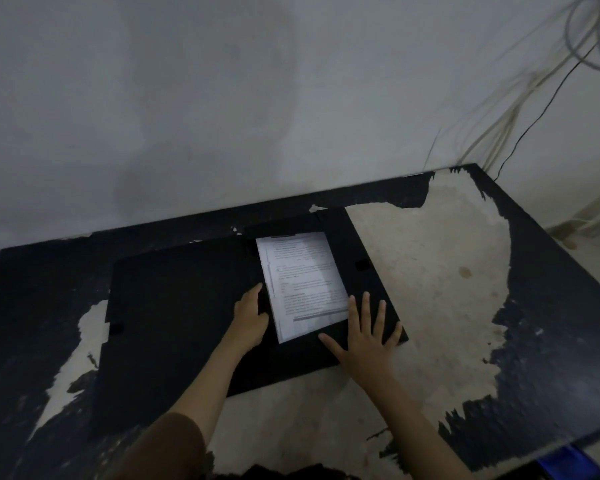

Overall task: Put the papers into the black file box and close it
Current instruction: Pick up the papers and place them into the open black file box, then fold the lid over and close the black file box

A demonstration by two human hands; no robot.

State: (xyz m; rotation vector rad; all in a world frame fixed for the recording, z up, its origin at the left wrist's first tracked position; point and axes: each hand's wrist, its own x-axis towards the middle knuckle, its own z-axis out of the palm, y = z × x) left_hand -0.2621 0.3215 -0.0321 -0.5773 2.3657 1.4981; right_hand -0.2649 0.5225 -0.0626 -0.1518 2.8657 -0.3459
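Observation:
The black file box [174, 306] lies opened flat on the table, with its wide cover spread to the left. A stack of white printed papers [302, 282] rests inside its right half, slightly skewed. My left hand [250, 318] sits at the papers' left edge, fingers curled over the box's spine there. My right hand [364, 336] lies flat with fingers spread on the box's near right corner, just below the papers and touching their lower edge.
The table [430, 271] has a worn top with black coating peeled to pale patches. A wall stands right behind it. Cables [520, 109] hang at the back right corner. A blue object [568, 462] shows below the table's front right edge.

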